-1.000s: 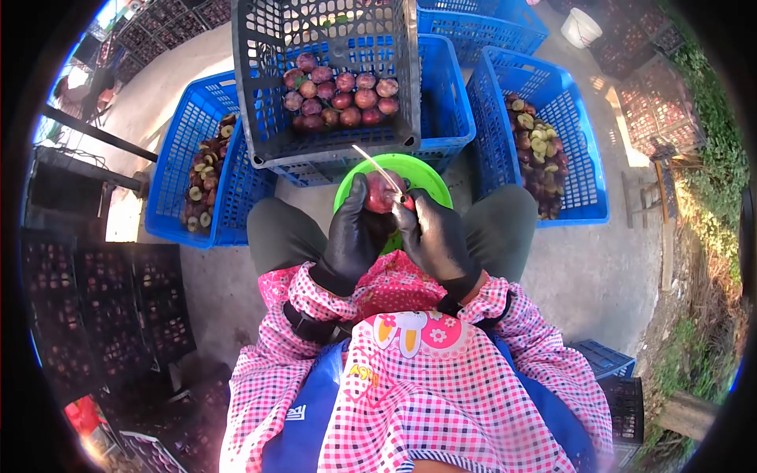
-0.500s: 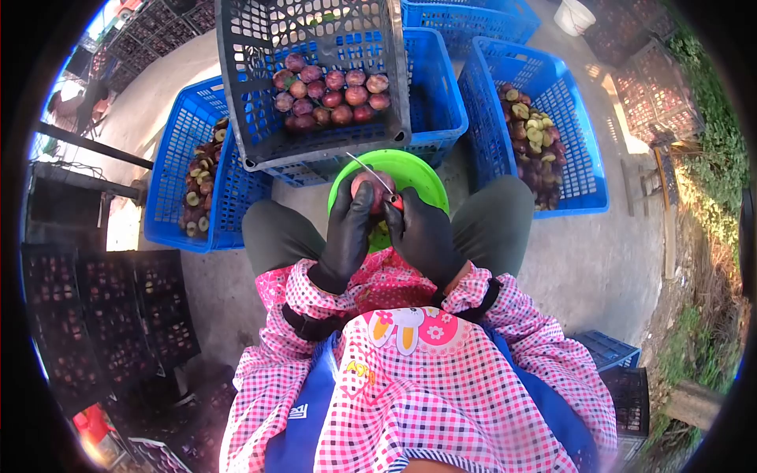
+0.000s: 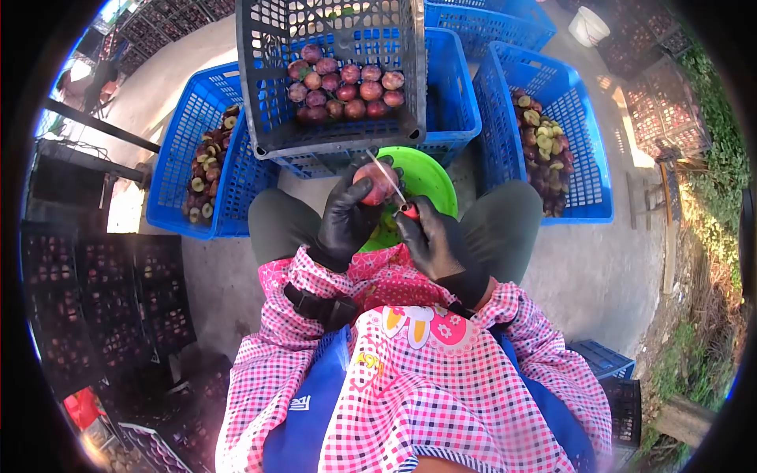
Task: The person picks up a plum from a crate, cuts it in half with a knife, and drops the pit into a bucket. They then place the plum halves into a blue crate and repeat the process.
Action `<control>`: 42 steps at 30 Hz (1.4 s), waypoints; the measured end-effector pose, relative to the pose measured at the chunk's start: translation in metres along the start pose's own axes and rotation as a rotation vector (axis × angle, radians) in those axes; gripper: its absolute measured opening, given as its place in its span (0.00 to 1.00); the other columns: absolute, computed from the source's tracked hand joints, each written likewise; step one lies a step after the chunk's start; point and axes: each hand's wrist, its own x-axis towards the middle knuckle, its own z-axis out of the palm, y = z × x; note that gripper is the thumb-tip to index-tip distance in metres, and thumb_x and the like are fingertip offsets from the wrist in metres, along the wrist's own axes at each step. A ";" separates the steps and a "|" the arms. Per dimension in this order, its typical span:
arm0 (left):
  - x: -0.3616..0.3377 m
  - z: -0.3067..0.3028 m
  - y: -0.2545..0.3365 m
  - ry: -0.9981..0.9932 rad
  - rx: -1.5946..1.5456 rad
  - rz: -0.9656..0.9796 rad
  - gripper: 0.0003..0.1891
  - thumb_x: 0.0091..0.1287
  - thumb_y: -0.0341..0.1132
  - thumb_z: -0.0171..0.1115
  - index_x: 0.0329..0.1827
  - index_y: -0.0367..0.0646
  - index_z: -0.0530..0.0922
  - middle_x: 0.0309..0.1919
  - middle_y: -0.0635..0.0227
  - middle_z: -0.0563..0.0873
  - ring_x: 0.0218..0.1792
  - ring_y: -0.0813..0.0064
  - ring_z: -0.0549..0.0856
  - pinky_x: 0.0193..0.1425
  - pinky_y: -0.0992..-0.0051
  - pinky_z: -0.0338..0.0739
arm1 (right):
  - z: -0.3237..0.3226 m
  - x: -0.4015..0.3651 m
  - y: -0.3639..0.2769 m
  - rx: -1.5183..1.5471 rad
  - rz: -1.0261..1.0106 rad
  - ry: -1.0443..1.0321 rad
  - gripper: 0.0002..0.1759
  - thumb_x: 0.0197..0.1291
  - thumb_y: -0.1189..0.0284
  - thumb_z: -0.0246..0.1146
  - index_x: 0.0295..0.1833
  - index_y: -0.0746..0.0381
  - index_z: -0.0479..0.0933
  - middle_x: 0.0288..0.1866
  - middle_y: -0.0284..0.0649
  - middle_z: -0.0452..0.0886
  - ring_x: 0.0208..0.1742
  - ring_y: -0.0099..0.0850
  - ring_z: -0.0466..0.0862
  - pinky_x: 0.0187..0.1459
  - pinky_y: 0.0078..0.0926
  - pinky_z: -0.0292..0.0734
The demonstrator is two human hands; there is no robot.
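Note:
Black-gloved, my left hand (image 3: 347,217) is closed around a reddish-purple plum (image 3: 374,186). My right hand (image 3: 435,243), gloved the same way, grips the red handle of a small knife (image 3: 409,210). The thin blade points up and left and lies across the plum's right side. Both hands are held over a bright green basin (image 3: 435,177) between my knees, with some yellowish-green bits inside it. Just beyond, a black crate (image 3: 262,94) tilts toward me with whole plums (image 3: 351,92) gathered at its lower end.
The black crate rests on a blue crate (image 3: 456,94). Blue crates with cut plums stand at left (image 3: 169,185) and right (image 3: 587,169). Stacked dark crates (image 3: 106,296) of fruit are at far left. A white bucket (image 3: 588,27) stands at the back right.
My hands have drawn slightly apart, the right one shifting right and down. The plum is turned and more of it shows, with the blade now along its right side.

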 end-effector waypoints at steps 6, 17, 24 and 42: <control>0.000 -0.001 0.004 -0.049 0.063 0.062 0.37 0.64 0.34 0.63 0.75 0.36 0.58 0.65 0.55 0.72 0.68 0.56 0.73 0.75 0.58 0.64 | 0.009 -0.003 0.001 -0.080 0.042 -0.046 0.17 0.70 0.63 0.59 0.53 0.67 0.72 0.29 0.55 0.81 0.30 0.53 0.82 0.32 0.46 0.75; -0.001 0.011 0.000 -0.056 0.195 0.079 0.34 0.67 0.31 0.58 0.76 0.36 0.57 0.61 0.54 0.76 0.63 0.59 0.77 0.71 0.62 0.69 | 0.025 -0.004 0.026 -0.077 -0.041 -0.018 0.19 0.71 0.63 0.57 0.51 0.71 0.72 0.25 0.57 0.79 0.27 0.54 0.81 0.29 0.47 0.73; -0.010 0.016 -0.007 0.014 -0.140 -0.112 0.26 0.75 0.42 0.55 0.69 0.36 0.65 0.59 0.58 0.77 0.59 0.65 0.79 0.71 0.64 0.67 | 0.031 -0.005 0.035 -0.070 -0.005 0.058 0.16 0.70 0.71 0.57 0.57 0.70 0.70 0.30 0.56 0.80 0.29 0.53 0.82 0.31 0.42 0.73; -0.012 0.035 0.012 -0.049 0.686 0.149 0.27 0.77 0.48 0.49 0.68 0.34 0.66 0.57 0.56 0.79 0.58 0.65 0.79 0.66 0.66 0.70 | 0.026 -0.004 0.022 0.072 -0.108 0.062 0.18 0.68 0.69 0.59 0.57 0.67 0.68 0.30 0.54 0.80 0.31 0.55 0.82 0.30 0.46 0.73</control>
